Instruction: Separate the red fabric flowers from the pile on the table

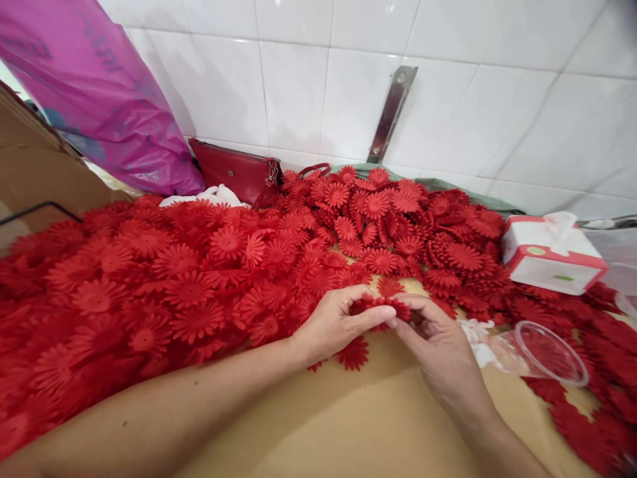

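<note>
Both hands meet over the tan tabletop [358, 418], fingers closed around red petal pieces. My left hand [338, 315] pinches a small bunch of red artificial flower petals [381, 312], its thumb lying across the front. From the other side my right hand [438, 338] grips the same bunch between thumb and fingers. How many layers are in the bunch is hidden by the fingers. Just below my left hand a loose red flower piece [353, 354] lies flat on the table. A wide heap of red daisy-shaped flower pieces [194, 289] spreads beside and behind the hands.
At right stand a white and red tissue box [555, 259] and a clear plastic cup [545, 352] on its side. A red purse [233, 169] and a purple plastic bag [114, 99] rest against the tiled wall [298, 86]. A cardboard box [40, 146] is at far left.
</note>
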`<state>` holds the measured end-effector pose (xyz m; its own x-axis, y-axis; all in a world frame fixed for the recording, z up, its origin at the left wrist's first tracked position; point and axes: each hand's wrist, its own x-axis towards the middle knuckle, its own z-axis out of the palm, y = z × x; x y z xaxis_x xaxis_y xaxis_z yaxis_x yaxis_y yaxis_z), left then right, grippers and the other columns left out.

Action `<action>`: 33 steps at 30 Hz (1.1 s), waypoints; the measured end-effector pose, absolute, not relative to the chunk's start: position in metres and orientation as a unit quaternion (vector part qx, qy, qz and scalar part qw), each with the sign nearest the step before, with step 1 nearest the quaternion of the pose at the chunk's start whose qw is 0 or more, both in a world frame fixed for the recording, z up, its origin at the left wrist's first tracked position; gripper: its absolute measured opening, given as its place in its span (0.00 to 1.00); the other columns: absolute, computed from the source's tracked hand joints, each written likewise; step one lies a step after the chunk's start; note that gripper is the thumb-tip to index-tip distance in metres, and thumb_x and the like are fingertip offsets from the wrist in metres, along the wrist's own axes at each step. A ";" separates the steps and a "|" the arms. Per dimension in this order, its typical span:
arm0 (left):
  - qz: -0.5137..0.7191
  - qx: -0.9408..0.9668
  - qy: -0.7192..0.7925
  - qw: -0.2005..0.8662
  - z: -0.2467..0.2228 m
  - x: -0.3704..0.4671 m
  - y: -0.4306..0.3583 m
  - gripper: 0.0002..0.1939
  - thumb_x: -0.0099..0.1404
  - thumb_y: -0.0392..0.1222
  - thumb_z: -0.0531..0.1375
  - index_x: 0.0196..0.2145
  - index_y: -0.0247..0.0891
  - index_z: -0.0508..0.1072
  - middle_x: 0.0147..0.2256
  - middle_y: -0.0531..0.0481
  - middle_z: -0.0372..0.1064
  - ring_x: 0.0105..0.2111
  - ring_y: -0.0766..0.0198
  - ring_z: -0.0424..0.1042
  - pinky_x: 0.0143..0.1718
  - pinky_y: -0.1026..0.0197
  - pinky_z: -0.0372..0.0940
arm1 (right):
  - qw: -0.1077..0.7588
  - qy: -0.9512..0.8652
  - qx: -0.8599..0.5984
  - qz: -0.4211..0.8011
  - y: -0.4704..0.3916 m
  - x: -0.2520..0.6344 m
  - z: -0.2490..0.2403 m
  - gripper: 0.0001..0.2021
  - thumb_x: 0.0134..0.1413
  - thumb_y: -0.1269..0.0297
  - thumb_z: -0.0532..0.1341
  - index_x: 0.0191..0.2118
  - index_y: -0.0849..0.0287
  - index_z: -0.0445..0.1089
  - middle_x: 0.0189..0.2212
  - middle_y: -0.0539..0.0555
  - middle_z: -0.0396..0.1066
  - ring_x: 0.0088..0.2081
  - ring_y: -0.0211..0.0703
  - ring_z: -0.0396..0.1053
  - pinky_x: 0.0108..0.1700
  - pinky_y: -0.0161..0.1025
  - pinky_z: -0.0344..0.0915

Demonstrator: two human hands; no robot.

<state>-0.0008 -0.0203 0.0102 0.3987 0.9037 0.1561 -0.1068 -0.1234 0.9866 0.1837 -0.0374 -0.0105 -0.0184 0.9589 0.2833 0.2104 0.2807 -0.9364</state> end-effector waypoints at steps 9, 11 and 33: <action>0.476 0.576 0.380 0.545 0.011 0.000 -0.017 0.18 0.74 0.53 0.54 0.31 0.38 0.67 0.27 0.51 0.73 0.31 0.63 0.76 0.41 0.61 0.69 | 0.595 -0.526 -0.456 0.401 -0.024 0.197 -0.013 0.10 0.60 0.55 0.66 0.42 0.51 0.68 0.41 0.52 0.77 0.42 0.44 0.76 0.48 0.47 0.74; 0.495 0.540 0.388 0.560 0.008 0.001 -0.015 0.17 0.74 0.53 0.54 0.31 0.39 0.65 0.27 0.53 0.72 0.29 0.63 0.76 0.39 0.61 0.70 | 0.603 -0.517 -0.457 0.401 -0.024 0.196 -0.013 0.10 0.60 0.55 0.65 0.43 0.51 0.68 0.42 0.52 0.77 0.42 0.44 0.76 0.47 0.46 0.74; 0.473 0.739 0.346 0.333 0.006 0.002 -0.025 0.10 0.69 0.43 0.64 0.46 0.37 0.77 0.42 0.46 0.78 0.42 0.61 0.76 0.47 0.60 0.69 | 0.434 -0.658 -0.489 0.373 -0.040 0.187 0.002 0.09 0.63 0.56 0.62 0.37 0.56 0.73 0.33 0.51 0.75 0.36 0.42 0.72 0.39 0.38 0.68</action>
